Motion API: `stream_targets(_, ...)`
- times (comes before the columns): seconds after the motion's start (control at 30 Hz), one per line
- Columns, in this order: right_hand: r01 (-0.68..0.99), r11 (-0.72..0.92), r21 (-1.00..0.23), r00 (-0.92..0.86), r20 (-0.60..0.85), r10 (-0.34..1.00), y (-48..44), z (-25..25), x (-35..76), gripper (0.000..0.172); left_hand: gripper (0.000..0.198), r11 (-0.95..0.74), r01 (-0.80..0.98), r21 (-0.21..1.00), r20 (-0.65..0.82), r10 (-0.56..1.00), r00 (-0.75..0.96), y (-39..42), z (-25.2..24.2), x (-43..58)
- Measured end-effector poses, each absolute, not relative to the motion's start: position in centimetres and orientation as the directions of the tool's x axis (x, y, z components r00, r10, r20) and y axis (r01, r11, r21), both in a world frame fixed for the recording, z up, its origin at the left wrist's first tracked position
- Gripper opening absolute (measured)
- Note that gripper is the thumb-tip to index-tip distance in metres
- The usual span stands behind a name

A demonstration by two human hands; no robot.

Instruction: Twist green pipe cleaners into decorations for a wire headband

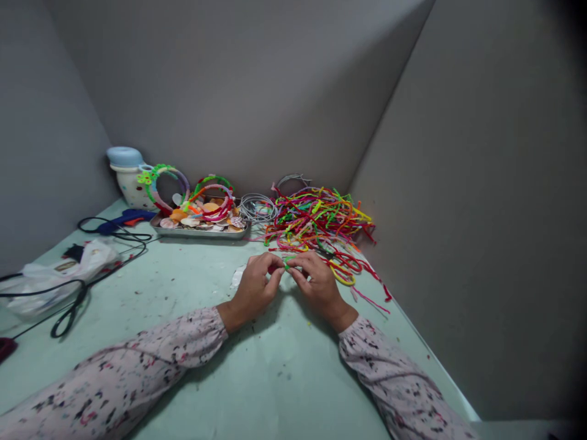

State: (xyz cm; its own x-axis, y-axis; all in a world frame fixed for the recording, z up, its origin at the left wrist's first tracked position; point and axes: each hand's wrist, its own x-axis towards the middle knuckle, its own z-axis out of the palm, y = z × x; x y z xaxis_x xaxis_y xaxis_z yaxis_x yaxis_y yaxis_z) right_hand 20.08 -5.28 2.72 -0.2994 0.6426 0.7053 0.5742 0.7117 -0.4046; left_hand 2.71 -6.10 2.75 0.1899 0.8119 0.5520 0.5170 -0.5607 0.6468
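Observation:
My left hand (257, 284) and my right hand (320, 287) meet fingertip to fingertip above the pale green table. Pinched between them is a short piece of green pipe cleaner (287, 266), with a bit of dark red beside my left fingers. Most of the piece is hidden by my fingers. Just beyond my right hand spreads a tangled heap of coloured pipe cleaners (316, 214), red, yellow, green and pink. A small whitish flat thing (237, 277) lies by my left hand, partly covered by it.
A metal tray (202, 234) of shells carries colourful wrapped hoops (220, 205). Next to it lie coiled wires (258, 209). A blue-lidded white bottle (131, 180), a blue glue gun (121, 221), a black cable (85, 287) and a plastic bag (46, 287) are at left. Grey walls enclose the table.

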Motion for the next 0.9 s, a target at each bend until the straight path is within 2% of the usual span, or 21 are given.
stream_targets(0.37, 0.551, 0.695, -0.462, -0.308, 0.661, 0.684, -5.35, 2.95, 19.99, 0.011, 0.007, -0.565, 0.527, 0.635, 0.553, 0.808, 0.2, -6.04, 2.65, 2.65)
stream_targets(0.6, 0.513, 0.676, -0.529, -0.303, 0.625, 0.719, -5.53, 2.96, 20.05, 0.017, 0.006, -0.552, 0.515, 0.656, 0.546, 0.818, 0.182, -6.04, 2.68, 2.66)
stream_targets(0.9, 0.503, 0.693, -0.516, -0.298, 0.649, 0.7, -5.33, 2.94, 19.99, 0.014, 0.007, -0.566, 0.53, 0.632, 0.556, 0.807, 0.198, -6.02, 2.6, 2.69)
